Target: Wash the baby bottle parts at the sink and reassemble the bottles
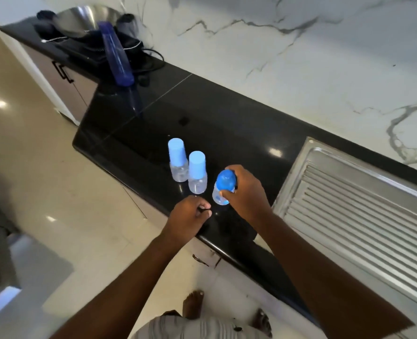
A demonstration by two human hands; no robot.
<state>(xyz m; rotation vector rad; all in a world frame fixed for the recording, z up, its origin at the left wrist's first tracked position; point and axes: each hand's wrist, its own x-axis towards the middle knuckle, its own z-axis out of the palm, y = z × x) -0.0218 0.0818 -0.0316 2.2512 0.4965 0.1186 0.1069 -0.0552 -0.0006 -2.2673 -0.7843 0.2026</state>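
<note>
Starting nearest you, your striped garment [178, 329] and bare feet are cut off by the lower frame edge. Your left hand [190, 214] sits over the front edge of the black countertop [227, 133], fingers curled, thumb tip against the forefinger. A dark speck shows between them; I cannot tell whether anything is pinched there.

Your right hand [245, 192] wraps round the deep-blue-capped baby bottle [223, 185] from the right, hiding that side. Whether its base touches the counter is unclear.

Just left of it, the nearer pale-capped bottle [197, 172] and the farther pale-capped bottle [178, 160] stand upright, close together.

The ribbed steel drainboard [349, 204] is cropped at the right. At the far end, a tall blue container [115, 52], a steel bowl [85, 18] and black cables [148, 62] are blurred.
</note>
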